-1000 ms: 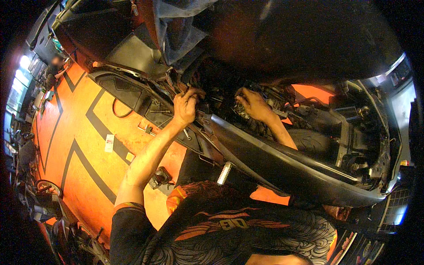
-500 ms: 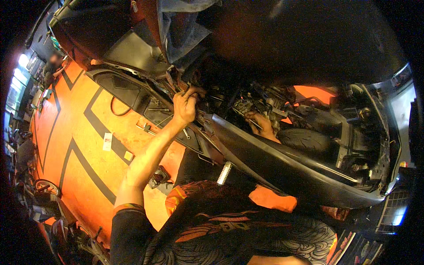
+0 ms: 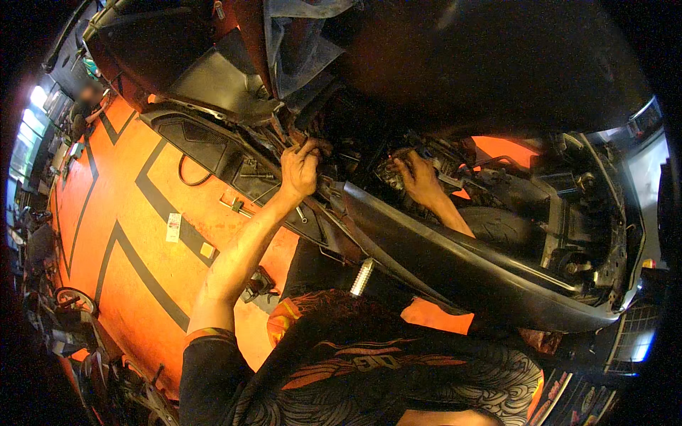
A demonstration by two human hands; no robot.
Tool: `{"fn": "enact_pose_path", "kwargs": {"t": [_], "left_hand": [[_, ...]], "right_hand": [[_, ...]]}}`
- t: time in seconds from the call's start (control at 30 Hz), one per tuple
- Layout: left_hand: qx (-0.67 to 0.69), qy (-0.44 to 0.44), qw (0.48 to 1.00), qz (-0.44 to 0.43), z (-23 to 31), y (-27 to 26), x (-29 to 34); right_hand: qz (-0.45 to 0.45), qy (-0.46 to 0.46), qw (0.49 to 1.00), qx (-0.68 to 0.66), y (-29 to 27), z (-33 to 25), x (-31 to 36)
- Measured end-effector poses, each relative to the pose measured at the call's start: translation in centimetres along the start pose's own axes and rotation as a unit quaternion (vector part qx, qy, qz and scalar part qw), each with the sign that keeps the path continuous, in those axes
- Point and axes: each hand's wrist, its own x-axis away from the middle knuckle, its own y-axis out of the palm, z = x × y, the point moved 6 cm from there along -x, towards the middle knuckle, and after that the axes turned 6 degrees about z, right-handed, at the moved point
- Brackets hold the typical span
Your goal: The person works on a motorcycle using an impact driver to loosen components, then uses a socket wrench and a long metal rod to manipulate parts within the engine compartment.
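My left hand (image 3: pixel 301 169) is closed round a dark part (image 3: pixel 317 145) at the inner edge of a scooter's black bodywork. My right hand (image 3: pixel 423 181) reaches over a long black side panel (image 3: pixel 455 241) into the machine. Its fingers are apart and rest at the engine parts (image 3: pixel 391 170); the fingertips are partly lost in shadow, and no tool shows in them. Just right of that forearm lies a black tyre (image 3: pixel 501 224). A large dark cover (image 3: pixel 490 64) stands over the far side of the opening.
A black footboard (image 3: pixel 252 170) carries small tools, with a wrench (image 3: pixel 302 215) near my left forearm. On the orange floor (image 3: pixel 153 284) lie a white paper (image 3: pixel 172 227) and a dark device (image 3: pixel 261 284). Another person (image 3: pixel 85 110) is at the far left.
My right hand has moved away from me and slightly up, from beside the tyre to the engine parts. A thin light rod seen at its fingers before no longer shows. My left hand keeps its place.
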Motion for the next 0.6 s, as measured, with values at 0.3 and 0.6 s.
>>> {"fn": "enact_pose_path", "kwargs": {"t": [0.3,0.6], "left_hand": [[-0.024,0.022,0.999,-0.009,-0.1,0.5,0.3],[-0.03,0.024,0.999,-0.003,-0.5,0.3,0.4]], "right_hand": [[-0.048,-0.025,0.998,0.009,1.1,-0.6,-1.7],[-0.049,-0.07,0.996,0.027,1.5,-0.4,-2.6]]}}
